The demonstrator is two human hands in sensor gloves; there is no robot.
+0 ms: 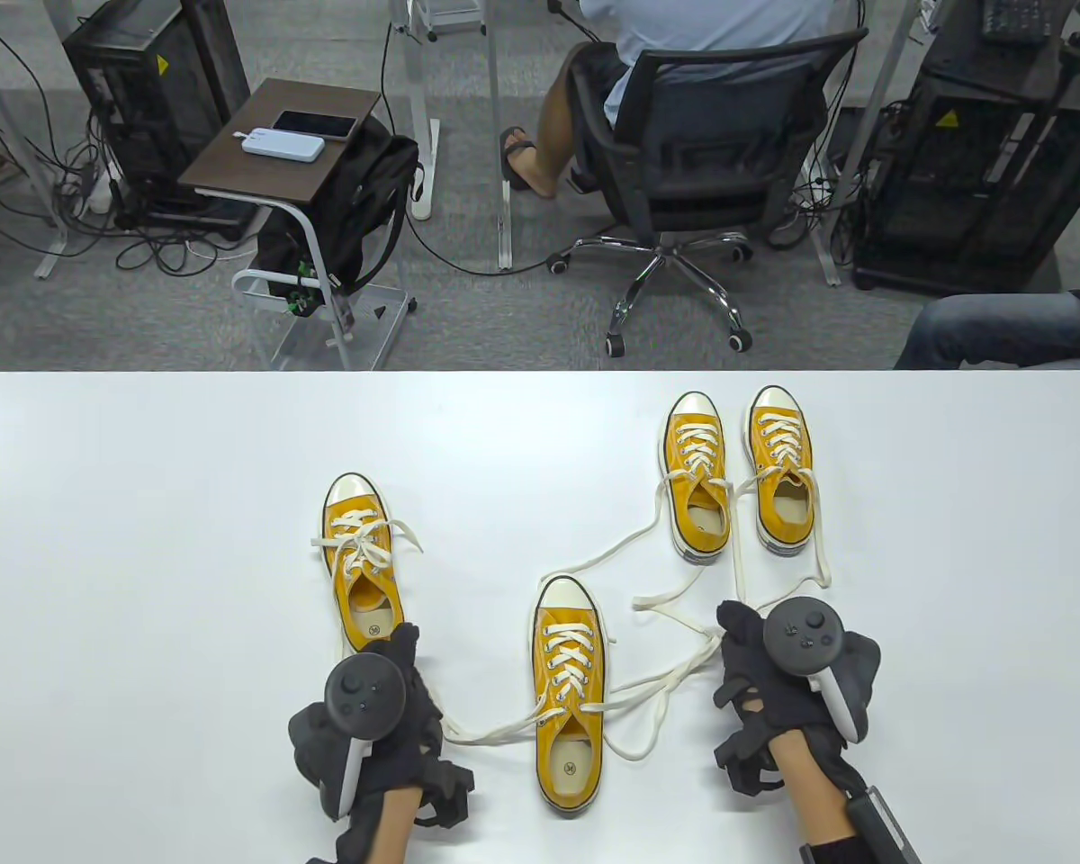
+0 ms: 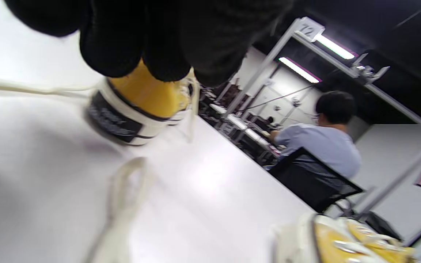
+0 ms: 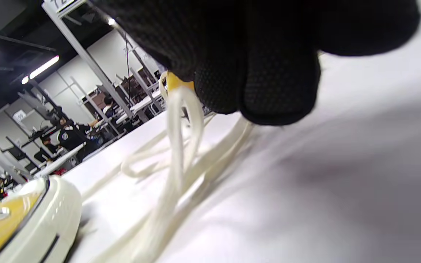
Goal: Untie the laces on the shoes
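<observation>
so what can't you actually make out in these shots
- Left hand grip, table view: the tracker covers the fingers; whether they pinch the lace is unclear.
- Right hand grip, table view: tracker hides the fingertips; right wrist view shows laces under the glove, blurred.
- Left shoe heel, table view: covered by the left hand.
- Near shoe, left wrist view: blurred, cut off by the bottom edge.

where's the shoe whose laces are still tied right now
In the table view, the tied shoe stands on the table's left half, its heel beside the left hand.
</observation>
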